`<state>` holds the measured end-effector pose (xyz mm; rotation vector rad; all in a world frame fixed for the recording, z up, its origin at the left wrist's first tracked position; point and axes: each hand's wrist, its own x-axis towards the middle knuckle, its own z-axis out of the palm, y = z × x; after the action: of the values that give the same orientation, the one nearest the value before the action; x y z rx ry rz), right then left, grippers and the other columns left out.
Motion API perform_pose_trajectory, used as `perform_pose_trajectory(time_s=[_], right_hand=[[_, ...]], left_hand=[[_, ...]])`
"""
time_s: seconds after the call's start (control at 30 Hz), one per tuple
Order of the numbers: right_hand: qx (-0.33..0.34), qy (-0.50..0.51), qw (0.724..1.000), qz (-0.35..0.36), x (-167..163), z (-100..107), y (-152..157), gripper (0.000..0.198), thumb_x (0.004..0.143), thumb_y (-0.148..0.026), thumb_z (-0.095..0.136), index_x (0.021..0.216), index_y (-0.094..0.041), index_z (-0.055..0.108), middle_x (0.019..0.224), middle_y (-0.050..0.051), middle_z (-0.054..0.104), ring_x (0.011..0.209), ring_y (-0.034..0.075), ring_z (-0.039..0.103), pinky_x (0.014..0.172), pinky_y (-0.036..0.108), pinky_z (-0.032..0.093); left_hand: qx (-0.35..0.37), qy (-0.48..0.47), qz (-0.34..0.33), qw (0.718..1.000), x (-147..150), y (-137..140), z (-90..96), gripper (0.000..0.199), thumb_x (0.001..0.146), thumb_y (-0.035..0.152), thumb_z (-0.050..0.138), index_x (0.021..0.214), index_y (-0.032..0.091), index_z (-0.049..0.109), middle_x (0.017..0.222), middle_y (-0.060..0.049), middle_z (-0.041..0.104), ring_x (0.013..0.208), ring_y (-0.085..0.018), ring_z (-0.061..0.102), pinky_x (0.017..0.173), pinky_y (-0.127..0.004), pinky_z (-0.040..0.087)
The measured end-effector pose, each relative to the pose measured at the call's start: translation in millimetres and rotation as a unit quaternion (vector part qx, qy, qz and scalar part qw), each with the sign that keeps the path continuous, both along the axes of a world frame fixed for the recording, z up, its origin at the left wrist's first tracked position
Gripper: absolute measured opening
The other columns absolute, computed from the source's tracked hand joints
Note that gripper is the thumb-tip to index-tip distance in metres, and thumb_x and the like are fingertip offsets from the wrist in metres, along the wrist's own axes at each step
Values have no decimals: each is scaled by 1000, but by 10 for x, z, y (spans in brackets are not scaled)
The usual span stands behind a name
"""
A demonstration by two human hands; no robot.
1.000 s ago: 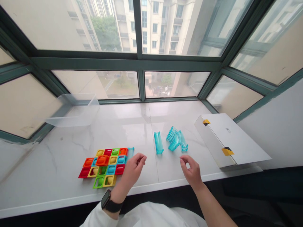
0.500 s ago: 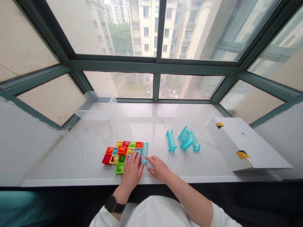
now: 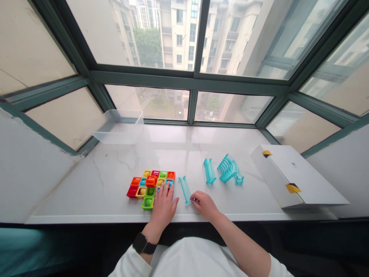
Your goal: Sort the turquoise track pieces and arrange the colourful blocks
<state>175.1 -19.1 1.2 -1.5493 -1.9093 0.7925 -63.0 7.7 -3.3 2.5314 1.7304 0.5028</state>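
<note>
My left hand (image 3: 163, 202) lies with its fingers stretched out over the right part of a cluster of colourful square blocks (image 3: 150, 192), hiding some of them. The blocks are red, orange, yellow, green and blue, and one orange block (image 3: 151, 181) stands higher than the others. To the right, my right hand (image 3: 204, 204) has its thumb and fingers pinched at the near end of a straight, translucent blue track piece (image 3: 185, 188). That piece lies at a slant on the white surface, apart from the blocks.
Further right lie another straight blue track piece (image 3: 209, 171) and several curved blue pieces (image 3: 230, 169). A clear plastic bin (image 3: 123, 136) stands at the back left. A white box (image 3: 300, 177) with yellow-black tabs sits at the right, below the windows.
The blue track piece has moved right, away from the blocks, and turned to a slant. My right hand has gone from spread fingers to a pinch at its end. The left hand stays on the blocks.
</note>
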Motion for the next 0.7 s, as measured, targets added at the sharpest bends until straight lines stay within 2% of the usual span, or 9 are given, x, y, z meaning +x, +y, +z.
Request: perform_pose_trajectory(time_s=[0.1, 0.23, 0.3, 0.4, 0.47, 0.5, 0.6, 0.7], right_hand=[[20, 40, 999, -24, 125, 90, -145, 15, 92, -13, 63, 92, -24, 73, 92, 2, 72, 80, 17, 68, 75, 28, 55], [81, 81, 991, -62, 215, 345, -292, 13, 97, -19, 60, 95, -24, 72, 93, 4, 73, 80, 19, 68, 76, 32, 57], [119, 98, 985, -76, 218, 488, -324, 13, 99, -21, 59, 96, -25, 72, 95, 5, 73, 82, 20, 68, 77, 33, 58], [167, 113, 977, -76, 175, 653, -331, 13, 101, -22, 59, 97, -25, 71, 95, 6, 73, 85, 20, 68, 77, 34, 58], [188, 110, 973, -70, 130, 706, -330, 11, 101, -23, 59, 99, -25, 70, 95, 6, 73, 84, 20, 68, 77, 34, 58], [196, 105, 972, -68, 109, 716, -332, 10, 101, -23, 60, 103, -25, 69, 95, 5, 73, 83, 20, 67, 77, 34, 58], [211, 91, 970, -74, 64, 703, -356, 22, 99, -23, 63, 120, -26, 65, 96, 5, 73, 80, 20, 68, 77, 35, 59], [218, 77, 970, -69, 50, 693, -392, 37, 97, -23, 64, 134, -28, 58, 98, 4, 73, 84, 20, 68, 80, 36, 60]], left_hand=[[-2, -35, 6, 999, 9, -7, 71, 54, 101, 36, 54, 149, 12, 58, 161, -20, 50, 153, -42, 39, 125, -64, 30], [-1, -162, -27, 986, 155, -109, 331, 48, 106, 35, 47, 149, 17, 57, 162, -16, 50, 157, -36, 35, 129, -60, 27], [-54, -257, -60, 963, 302, -188, 486, 49, 107, 39, 47, 152, 20, 52, 157, -15, 55, 150, -31, 47, 125, -55, 37], [-191, -390, -87, 896, 553, -280, 675, 51, 108, 46, 45, 153, 23, 49, 151, -15, 60, 132, -27, 63, 109, -46, 54], [-252, -439, -91, 858, 684, -303, 761, 51, 107, 48, 47, 151, 22, 50, 144, -15, 66, 124, -25, 68, 103, -42, 58], [-270, -450, -87, 847, 730, -303, 791, 51, 106, 47, 48, 150, 21, 50, 138, -14, 69, 119, -24, 70, 101, -41, 58], [-284, -462, -65, 837, 786, -278, 836, 48, 106, 43, 47, 148, 20, 52, 116, -9, 76, 104, -22, 73, 96, -39, 59], [-285, -463, -51, 838, 768, -251, 836, 43, 105, 40, 48, 142, 20, 56, 100, -6, 76, 93, -21, 74, 88, -36, 59]])
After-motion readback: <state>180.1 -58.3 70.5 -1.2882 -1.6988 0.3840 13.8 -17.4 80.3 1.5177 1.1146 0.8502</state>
